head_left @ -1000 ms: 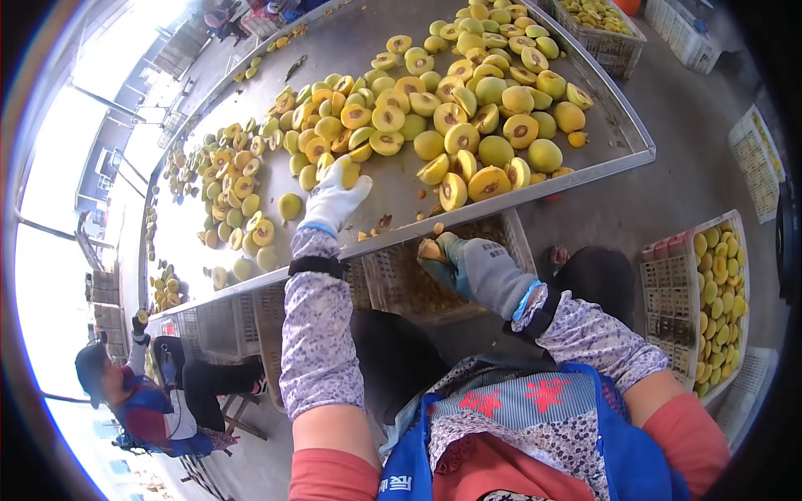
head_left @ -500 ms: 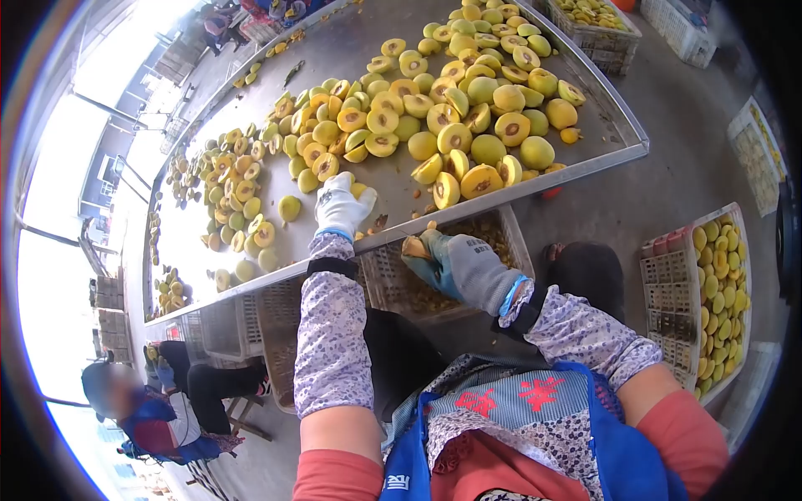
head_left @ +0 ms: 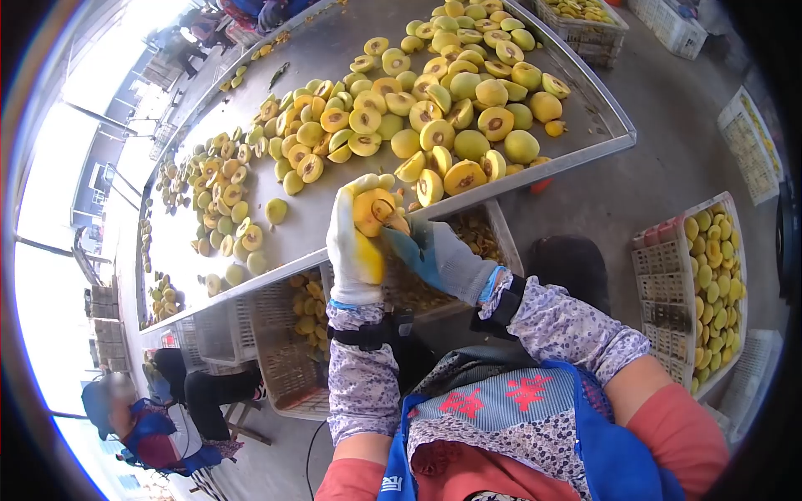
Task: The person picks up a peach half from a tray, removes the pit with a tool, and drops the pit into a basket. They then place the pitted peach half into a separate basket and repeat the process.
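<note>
My left hand [head_left: 355, 242], in a white glove stained yellow at the palm, is closed around a halved yellow peach [head_left: 370, 210] with its cut face turned up toward me. My right hand [head_left: 439, 255], in a grey and blue glove, is closed with its fingertips against the cut face of that half. In its fingers is a small hand tool, mostly hidden. Both hands are in front of the metal table [head_left: 322, 200], over its near edge. A large pile of peach halves [head_left: 434, 108] lies on the table, many with pits or pit hollows showing.
Below the table edge stand a crate of scraps [head_left: 504, 238] and a crate with peach halves [head_left: 288, 359]. A full crate [head_left: 710, 284] is at the right, with more crates [head_left: 752, 146] behind. Another person [head_left: 154, 426] sits at the lower left.
My left hand has come back from the tabletop toward me with a peach half in it. My right hand has moved left and up to meet it.
</note>
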The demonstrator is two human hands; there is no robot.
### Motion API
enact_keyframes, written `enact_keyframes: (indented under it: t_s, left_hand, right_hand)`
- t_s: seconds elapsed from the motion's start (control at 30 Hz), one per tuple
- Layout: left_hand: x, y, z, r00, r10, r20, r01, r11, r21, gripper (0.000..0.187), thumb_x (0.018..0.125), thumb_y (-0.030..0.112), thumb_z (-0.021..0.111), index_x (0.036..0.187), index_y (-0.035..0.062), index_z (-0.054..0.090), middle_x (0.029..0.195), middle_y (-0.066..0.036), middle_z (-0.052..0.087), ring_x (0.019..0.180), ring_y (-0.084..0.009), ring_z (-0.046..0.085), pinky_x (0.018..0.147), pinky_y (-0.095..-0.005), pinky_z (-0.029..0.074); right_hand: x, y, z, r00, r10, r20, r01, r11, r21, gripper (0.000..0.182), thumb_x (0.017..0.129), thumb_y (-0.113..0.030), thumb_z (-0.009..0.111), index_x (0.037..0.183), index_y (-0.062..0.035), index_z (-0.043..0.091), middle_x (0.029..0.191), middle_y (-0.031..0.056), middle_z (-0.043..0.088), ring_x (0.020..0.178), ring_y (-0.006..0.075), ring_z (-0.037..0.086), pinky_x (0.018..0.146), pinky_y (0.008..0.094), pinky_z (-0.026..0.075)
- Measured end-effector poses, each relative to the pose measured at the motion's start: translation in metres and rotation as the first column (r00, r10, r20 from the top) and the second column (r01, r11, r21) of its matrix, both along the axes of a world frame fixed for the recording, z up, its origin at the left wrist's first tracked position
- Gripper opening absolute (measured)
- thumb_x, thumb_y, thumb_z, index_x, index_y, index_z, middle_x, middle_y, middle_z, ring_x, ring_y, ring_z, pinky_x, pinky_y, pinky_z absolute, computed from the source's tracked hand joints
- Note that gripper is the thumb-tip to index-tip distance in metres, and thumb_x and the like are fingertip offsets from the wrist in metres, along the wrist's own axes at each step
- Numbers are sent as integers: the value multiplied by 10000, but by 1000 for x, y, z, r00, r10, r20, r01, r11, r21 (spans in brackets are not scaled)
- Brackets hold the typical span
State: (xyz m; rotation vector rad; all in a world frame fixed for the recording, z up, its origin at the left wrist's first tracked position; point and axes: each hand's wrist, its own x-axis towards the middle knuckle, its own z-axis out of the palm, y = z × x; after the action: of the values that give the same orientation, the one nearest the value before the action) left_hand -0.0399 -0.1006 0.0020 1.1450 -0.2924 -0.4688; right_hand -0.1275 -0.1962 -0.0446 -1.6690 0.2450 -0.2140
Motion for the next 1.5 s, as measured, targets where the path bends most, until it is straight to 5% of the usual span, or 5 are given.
enact_keyframes:
  t_s: [0.47, 0.67, 0.97, 1.23, 1.5]
  left_hand:
    - [-20, -10, -14, 961, 201, -188, -224, 969, -106, 186, 980, 38, 505, 1154, -11, 547, 1098, -119, 626, 968, -206, 637, 818, -330, 576]
    - [-17, -10, -27, 963, 239, 122, -243, 970, 20, 326, 1069, 372, 418, 1126, 76, 544, 1069, -139, 645, 923, -270, 659, 715, -413, 596]
    - [-9, -3, -33, 979, 95, 179, -87, 995, -50, 368, 1073, 367, 405, 1093, 32, 554, 967, -161, 665, 817, -245, 647, 712, -391, 585]
    - [0, -2, -34, 952, -130, -277, 47, 956, -289, 309, 1037, 388, 491, 1045, 85, 555, 999, -105, 627, 882, -239, 612, 776, -400, 551]
    - [6, 53, -2, 969, 225, -105, -221, 974, 47, 232, 1042, 175, 508, 1197, 12, 565, 1101, -129, 655, 996, -258, 657, 833, -410, 597]
  right_hand:
    - [-4, 17, -11, 994, 42, -99, -28, 990, 137, 448, 1033, -382, 564, 1132, 46, 653, 986, 105, 730, 941, 104, 624, 833, 301, 524]
    - [-5, 17, -6, 987, 138, -79, -96, 914, 394, 425, 1064, -360, 498, 1134, 26, 660, 934, 61, 716, 914, 77, 605, 800, 262, 512]
    - [-14, 3, 24, 871, 356, -339, -134, 836, 533, 614, 974, -681, 431, 869, -91, 568, 597, -17, 466, 400, 85, 391, 350, 268, 359]
    - [-9, -6, 3, 703, 711, 23, -237, 204, 950, 550, 983, -675, 449, 805, -156, 489, 533, -93, 311, 384, 19, 231, 335, 187, 187]
    - [-27, -14, 29, 779, 579, -239, -338, 709, 619, 512, 1005, -587, 471, 827, -115, 562, 603, -38, 441, 472, 68, 383, 432, 230, 331]
